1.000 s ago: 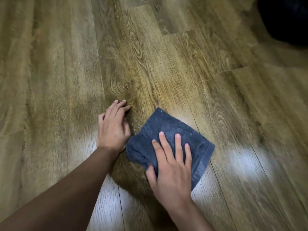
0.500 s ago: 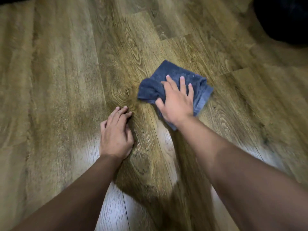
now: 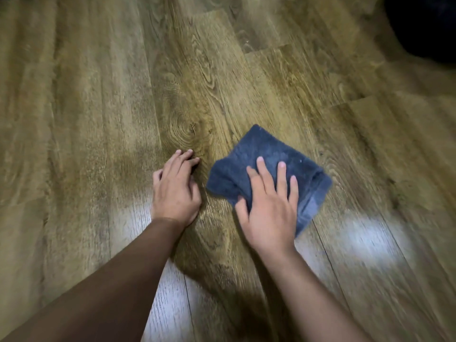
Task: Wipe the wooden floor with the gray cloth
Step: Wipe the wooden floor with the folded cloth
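Note:
A folded gray-blue cloth lies flat on the wooden floor right of centre. My right hand presses down on its near half with straight, spread fingers; the thumb lies at the cloth's near left edge. The cloth's far corner and right hem show beyond the fingers. To the left, my left hand rests palm down on the bare floor beside a knot in the grain, a short gap from the cloth.
A dark, round-edged object fills the far right corner. Bright light reflections sit on the boards near my wrists. Bare floorboards stretch to the left and far side.
My right hand slid the cloth away from me half a second ago and has now pulled it back toward me and slightly right. The left hand stayed planted.

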`<action>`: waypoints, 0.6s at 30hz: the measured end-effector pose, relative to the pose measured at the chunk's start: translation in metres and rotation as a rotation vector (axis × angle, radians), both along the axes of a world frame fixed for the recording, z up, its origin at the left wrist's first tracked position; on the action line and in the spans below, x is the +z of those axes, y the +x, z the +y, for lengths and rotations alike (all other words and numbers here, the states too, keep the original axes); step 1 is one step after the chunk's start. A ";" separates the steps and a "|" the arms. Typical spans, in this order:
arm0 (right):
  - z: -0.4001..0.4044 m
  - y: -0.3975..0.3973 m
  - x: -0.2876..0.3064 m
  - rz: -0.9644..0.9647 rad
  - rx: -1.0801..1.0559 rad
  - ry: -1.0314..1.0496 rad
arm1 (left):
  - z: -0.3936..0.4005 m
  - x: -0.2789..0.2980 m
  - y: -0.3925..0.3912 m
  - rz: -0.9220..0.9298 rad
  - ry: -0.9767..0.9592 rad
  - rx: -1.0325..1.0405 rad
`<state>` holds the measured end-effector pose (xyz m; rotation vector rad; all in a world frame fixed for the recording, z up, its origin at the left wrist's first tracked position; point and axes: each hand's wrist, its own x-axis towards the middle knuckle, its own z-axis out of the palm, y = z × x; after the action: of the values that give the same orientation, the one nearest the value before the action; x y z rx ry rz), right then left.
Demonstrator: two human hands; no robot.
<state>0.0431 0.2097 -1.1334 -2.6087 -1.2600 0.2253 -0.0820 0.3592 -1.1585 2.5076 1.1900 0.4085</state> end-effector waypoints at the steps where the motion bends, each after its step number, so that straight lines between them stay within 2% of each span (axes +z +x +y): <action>1: -0.011 -0.009 0.000 0.013 0.006 0.001 | 0.000 0.000 0.000 0.002 -0.003 0.001; 9: -0.088 -0.059 -0.005 0.040 0.132 -0.029 | 0.000 0.001 0.000 0.004 -0.006 0.001; 13: -0.061 -0.028 -0.002 0.030 0.164 -0.025 | 0.001 0.001 0.000 -0.006 0.000 -0.001; 18: 0.024 0.048 -0.002 0.048 0.137 -0.018 | 0.001 -0.001 0.000 -0.012 0.013 0.003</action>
<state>0.0916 0.2341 -1.1356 -2.5182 -1.4278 0.3223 -0.0816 0.3605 -1.1598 2.5113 1.1899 0.4327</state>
